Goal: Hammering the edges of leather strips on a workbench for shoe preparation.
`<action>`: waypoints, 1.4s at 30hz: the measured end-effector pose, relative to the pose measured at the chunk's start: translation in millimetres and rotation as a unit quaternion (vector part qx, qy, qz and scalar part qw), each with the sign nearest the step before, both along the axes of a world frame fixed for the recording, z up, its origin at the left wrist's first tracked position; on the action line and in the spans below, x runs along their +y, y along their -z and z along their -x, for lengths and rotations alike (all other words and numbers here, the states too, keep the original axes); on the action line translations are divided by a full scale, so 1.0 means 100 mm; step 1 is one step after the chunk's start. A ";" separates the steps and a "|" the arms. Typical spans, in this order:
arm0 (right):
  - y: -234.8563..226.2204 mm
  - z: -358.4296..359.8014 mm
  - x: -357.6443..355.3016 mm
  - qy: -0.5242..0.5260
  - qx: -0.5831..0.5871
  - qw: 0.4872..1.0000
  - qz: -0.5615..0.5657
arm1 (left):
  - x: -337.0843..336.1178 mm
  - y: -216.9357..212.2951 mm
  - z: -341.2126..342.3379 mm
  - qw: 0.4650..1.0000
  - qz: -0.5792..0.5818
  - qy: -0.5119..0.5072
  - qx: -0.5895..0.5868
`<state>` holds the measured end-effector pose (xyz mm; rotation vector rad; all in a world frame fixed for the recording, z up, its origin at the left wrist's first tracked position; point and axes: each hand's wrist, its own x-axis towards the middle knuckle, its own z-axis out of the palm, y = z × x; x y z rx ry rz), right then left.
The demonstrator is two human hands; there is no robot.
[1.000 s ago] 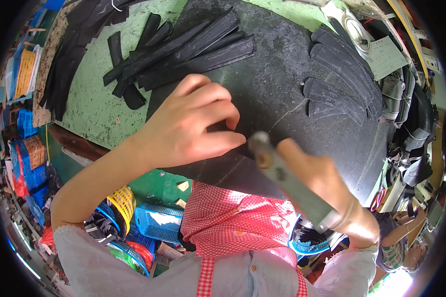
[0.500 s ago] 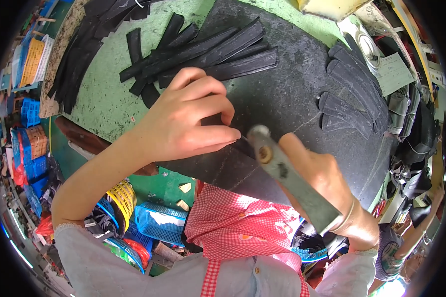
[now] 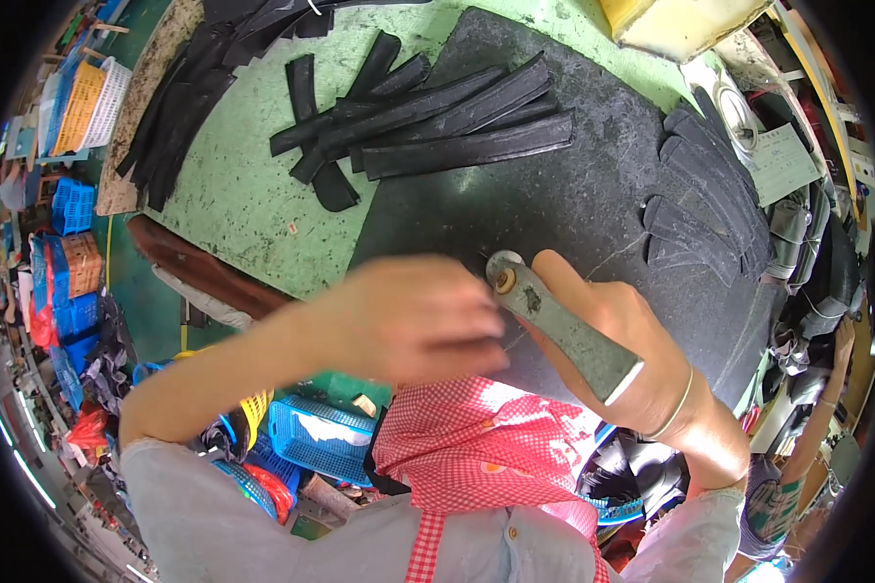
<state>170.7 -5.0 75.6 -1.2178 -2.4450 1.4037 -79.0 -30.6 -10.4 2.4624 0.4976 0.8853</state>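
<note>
My right hand is closed around a hammer with a grey metal head; its round striking face points away from me, and the handle is hidden by the hand. Left of the hammer, my left hand hangs over the near edge of a dark slab, smeared by motion, so its fingers and anything in them cannot be made out. Beyond it, a loose pile of black strips lies across the slab and the green tabletop. More black strips are fanned out at the slab's right side.
Stacked black pieces lie at the table's far left. A yellow container stands at the far right, near a pale green paper. Below the table are blue baskets. Another person's arm shows at the right edge.
My left hand has drawn back toward me from the slab, near the pile. The hammer has turned slightly and stays in my right hand. The whole view has shifted a little.
</note>
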 end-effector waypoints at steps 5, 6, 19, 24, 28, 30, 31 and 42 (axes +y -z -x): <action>-0.03 0.05 -0.01 0.061 0.093 0.992 -0.067 | -0.38 -0.04 -0.45 0.997 -0.010 -0.076 0.033; 0.00 0.06 0.00 0.055 0.068 0.996 -0.025 | -0.38 -0.07 -0.51 0.996 0.001 -0.088 0.030; -0.14 -1.58 -0.72 0.249 0.013 0.958 -0.146 | 0.64 -0.25 -1.58 0.984 -0.070 -0.166 0.014; -0.29 -1.80 -0.95 0.298 -0.001 0.950 -0.095 | 0.96 0.02 -2.31 0.984 -0.061 -0.152 0.064; -0.24 -2.00 -1.12 0.310 0.006 0.944 -0.110 | 0.96 0.02 -1.91 0.994 -0.065 -0.079 0.028; -0.25 -2.02 -1.14 0.318 -0.006 0.945 -0.077 | 0.78 -0.13 -1.67 0.990 -0.115 -0.070 0.036; -0.25 -2.02 -1.16 0.319 -0.022 0.946 -0.048 | 0.64 -0.23 -1.53 0.991 -0.108 -0.077 0.035; -0.01 -1.50 -1.22 0.115 0.015 0.993 0.000 | -0.16 -0.29 -1.31 0.982 0.049 -0.081 0.162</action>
